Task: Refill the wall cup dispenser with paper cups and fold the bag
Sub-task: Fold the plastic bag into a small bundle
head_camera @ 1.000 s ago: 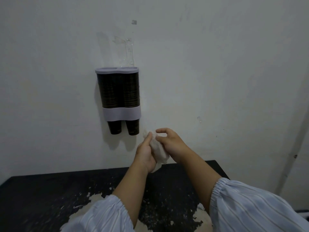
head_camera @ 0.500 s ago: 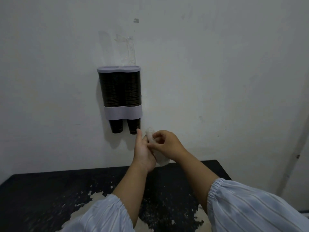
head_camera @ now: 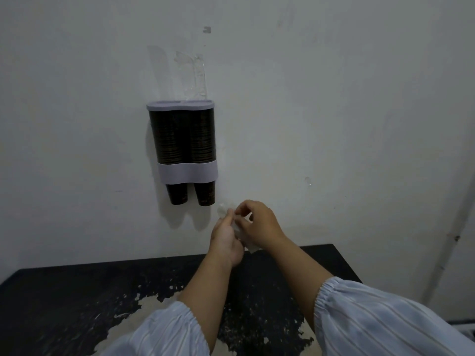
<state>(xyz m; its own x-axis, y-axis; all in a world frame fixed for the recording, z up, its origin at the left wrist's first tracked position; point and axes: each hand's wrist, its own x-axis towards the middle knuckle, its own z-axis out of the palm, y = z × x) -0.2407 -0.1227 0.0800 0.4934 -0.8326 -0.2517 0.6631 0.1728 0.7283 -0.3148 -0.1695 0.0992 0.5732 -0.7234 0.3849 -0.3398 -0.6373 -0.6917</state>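
The wall cup dispenser [head_camera: 187,173] hangs on the white wall, its two tubes packed with dark paper cups [head_camera: 180,134]; one cup pokes out below each tube. Lower right of it, a small crumpled clear plastic bag [head_camera: 223,208] sits between my two hands above the table's back edge. My left hand [head_camera: 225,237] holds the bag against its palm with the fingers up. My right hand [head_camera: 257,223] pinches the bag's top with curled fingers. Most of the bag is hidden by the hands.
A black table [head_camera: 64,299] with peeling paint patches runs along the wall below my arms. A clear plastic hook or lid piece [head_camera: 195,73] sticks up above the dispenser. A pale vertical strip, perhaps a door frame [head_camera: 447,242], stands at the far right.
The bag has shrunk from a visible white wad to a small bundle pressed between my hands. My right hand's fingers have curled over it and the hands have closed together.
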